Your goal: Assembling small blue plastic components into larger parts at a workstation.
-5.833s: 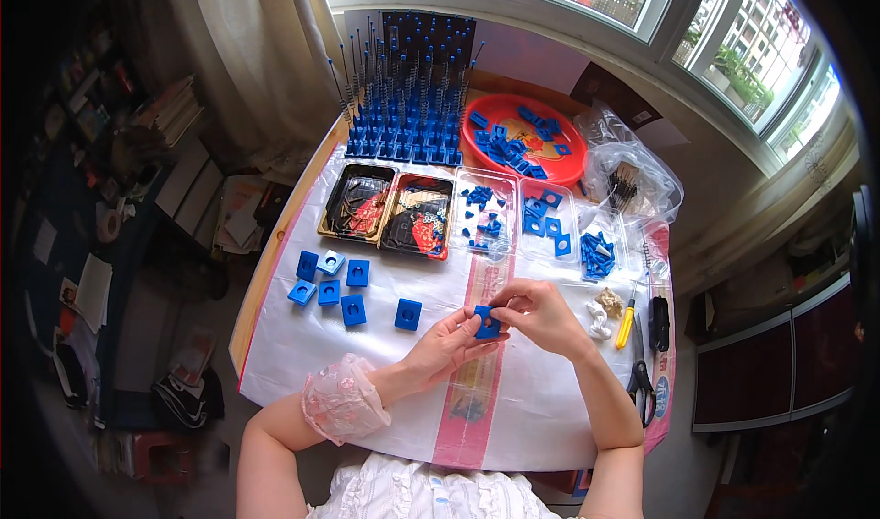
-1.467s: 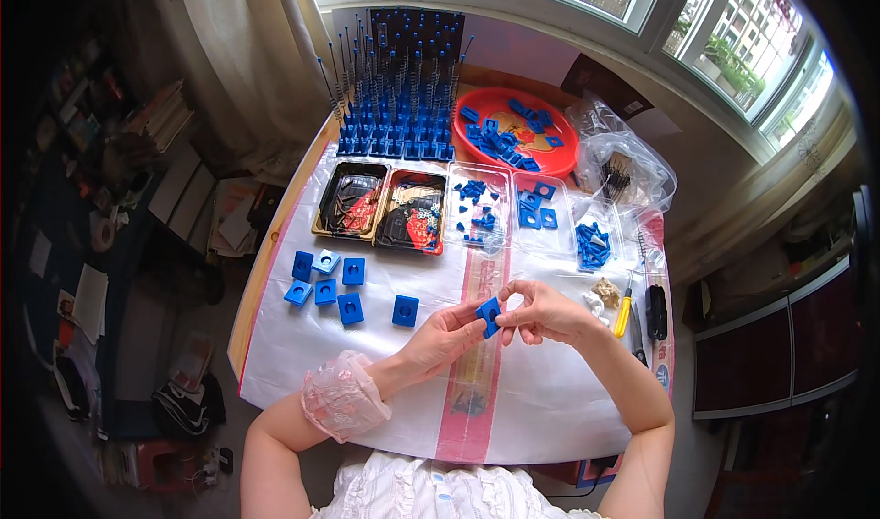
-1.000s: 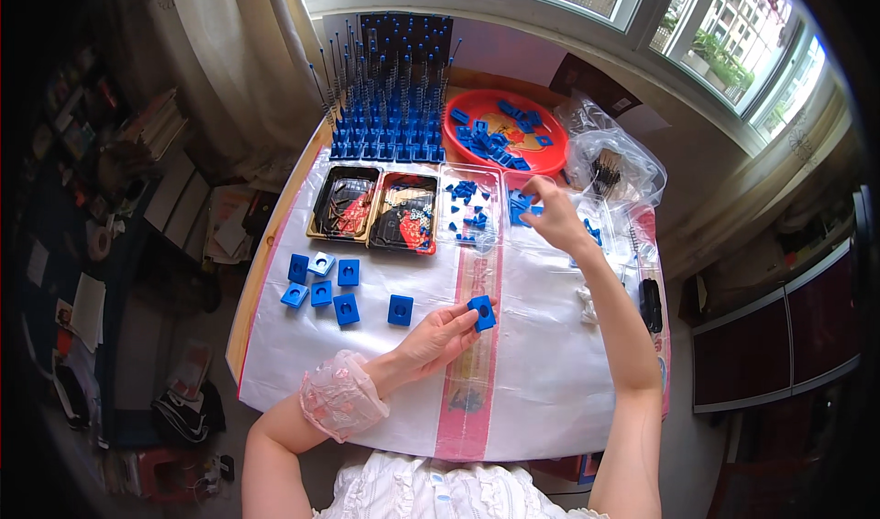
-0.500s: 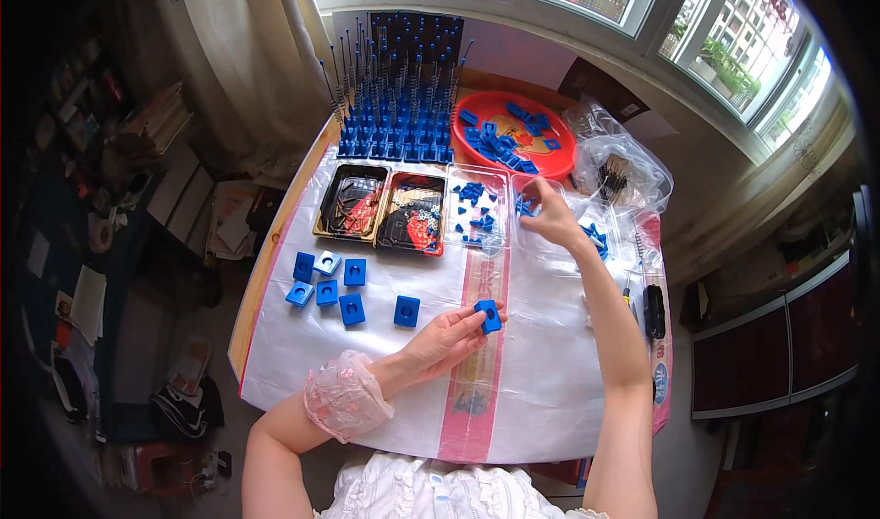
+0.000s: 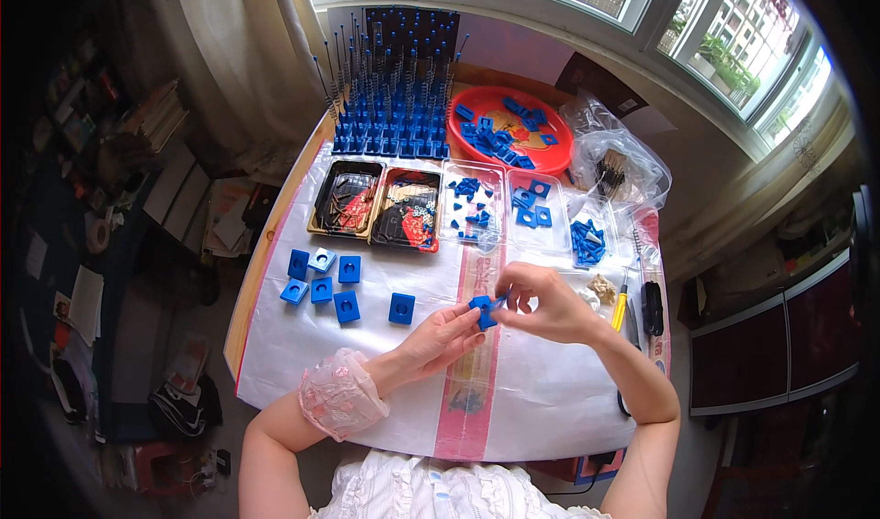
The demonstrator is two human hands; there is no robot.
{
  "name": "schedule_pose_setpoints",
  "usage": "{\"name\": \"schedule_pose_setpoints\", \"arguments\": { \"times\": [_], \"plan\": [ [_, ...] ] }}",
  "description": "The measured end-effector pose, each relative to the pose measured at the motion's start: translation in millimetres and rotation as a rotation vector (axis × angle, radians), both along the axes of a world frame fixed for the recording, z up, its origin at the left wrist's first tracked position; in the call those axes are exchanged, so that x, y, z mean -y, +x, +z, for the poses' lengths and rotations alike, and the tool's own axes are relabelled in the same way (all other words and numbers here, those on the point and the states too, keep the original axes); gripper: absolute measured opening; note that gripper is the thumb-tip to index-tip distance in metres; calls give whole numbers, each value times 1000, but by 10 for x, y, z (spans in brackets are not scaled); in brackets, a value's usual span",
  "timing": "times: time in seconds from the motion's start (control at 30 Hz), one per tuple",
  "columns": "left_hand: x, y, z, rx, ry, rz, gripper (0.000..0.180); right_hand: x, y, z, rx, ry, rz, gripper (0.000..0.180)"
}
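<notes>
Over the middle of the table, my left hand point(image 5: 438, 338) holds a small blue plastic block point(image 5: 484, 312) between thumb and fingers. Closed in a pinch, my right hand point(image 5: 550, 306) has a small thin blue piece point(image 5: 500, 300) at its fingertips, right against the block. The fingers hide most of that piece. Beyond the right hand lies a clear tray point(image 5: 551, 244) with several flat blue pieces point(image 5: 525, 217) in it. Left of my left hand, a blue block with a round hollow point(image 5: 401, 308) lies alone, and several like it point(image 5: 322, 290) form a group farther left.
Two black trays point(image 5: 316, 226) with small metal parts stand behind the blocks. Beside them, clear trays hold small blue pieces point(image 5: 467, 189) and blue cone-like pieces point(image 5: 588, 242). Farther back are blue assemblies with springs point(image 5: 390, 125) and a red basin point(image 5: 559, 152). A yellow-handled tool point(image 5: 621, 308) lies right.
My right hand has come from the clear tray back toward me, bringing a small blue piece to the block. The left hand keeps its hold, nearly in place.
</notes>
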State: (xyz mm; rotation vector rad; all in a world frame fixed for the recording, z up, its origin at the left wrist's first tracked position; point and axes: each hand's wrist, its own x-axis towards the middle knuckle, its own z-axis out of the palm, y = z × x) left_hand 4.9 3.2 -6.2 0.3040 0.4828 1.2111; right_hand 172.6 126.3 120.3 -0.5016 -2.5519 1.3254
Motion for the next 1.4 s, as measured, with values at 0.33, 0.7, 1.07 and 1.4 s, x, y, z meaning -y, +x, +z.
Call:
{"name": "schedule_pose_setpoints", "arguments": {
  "times": [0.33, 0.7, 1.07, 1.4],
  "plan": [
    [34, 11, 104, -167, 117, 134, 41, 16, 48, -554, -114, -888, -384, 19],
    [37, 25, 116, -174, 122, 119, 40, 422, -83, -616, -217, 15, -504, 11],
    [23, -17, 45, -41, 39, 41, 36, 228, -7, -193, -186, 367, -44, 55],
    [40, -3, 145, -93, 36, -65, 40, 230, 25, -245, -62, 342, 31, 70]
  ]
}}
